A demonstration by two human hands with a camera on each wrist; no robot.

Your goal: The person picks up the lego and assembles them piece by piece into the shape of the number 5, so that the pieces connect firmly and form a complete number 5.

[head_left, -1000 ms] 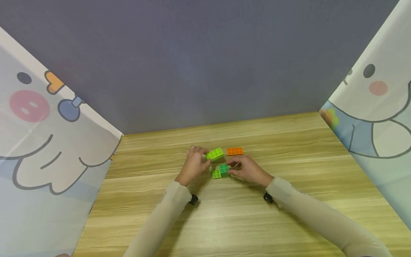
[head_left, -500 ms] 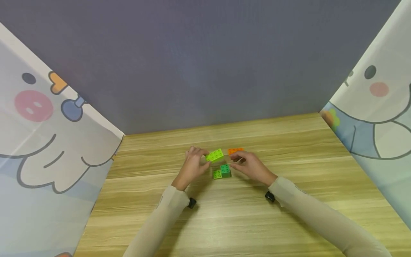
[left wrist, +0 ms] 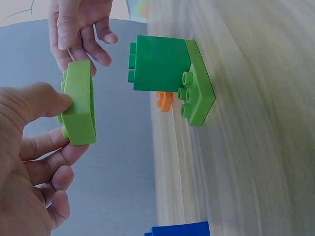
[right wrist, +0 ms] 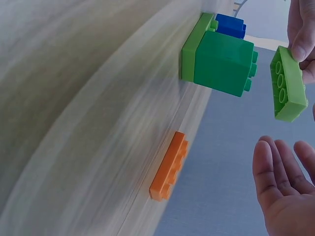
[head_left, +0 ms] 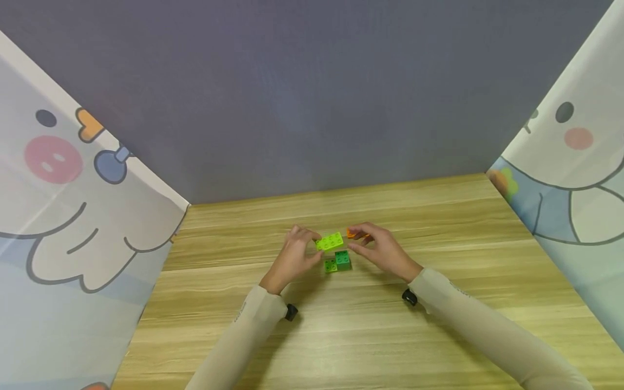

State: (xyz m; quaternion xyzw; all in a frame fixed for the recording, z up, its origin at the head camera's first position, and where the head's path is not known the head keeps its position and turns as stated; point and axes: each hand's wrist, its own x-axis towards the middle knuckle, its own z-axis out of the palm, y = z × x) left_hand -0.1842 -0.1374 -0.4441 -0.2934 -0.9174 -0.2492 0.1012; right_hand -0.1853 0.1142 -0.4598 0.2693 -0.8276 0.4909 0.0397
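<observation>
My left hand [head_left: 294, 255] pinches a lime-green toy building brick [head_left: 330, 241] between thumb and fingers, holding it in the air. Beneath it on the table, a dark green block [head_left: 343, 260] is fixed on one end of a flat lime-green brick [head_left: 330, 266], whose other end shows bare studs. In the right wrist view, the hollow underside of the held brick [right wrist: 288, 86] is visible. My right hand [head_left: 382, 251] hovers right of the held brick, fingers loosely spread, apart from it and holding nothing.
An orange brick [right wrist: 168, 167] lies on the table behind the stack, partly covered by my right hand in the head view. A blue brick [left wrist: 181, 229] appears in both wrist views. A grey panel [head_left: 312, 97] rises at the table's [head_left: 351, 325] far edge.
My right hand has come away from the dark green block and moved up and slightly right. My left hand has carried the lime-green brick slightly right and nearer the stack.
</observation>
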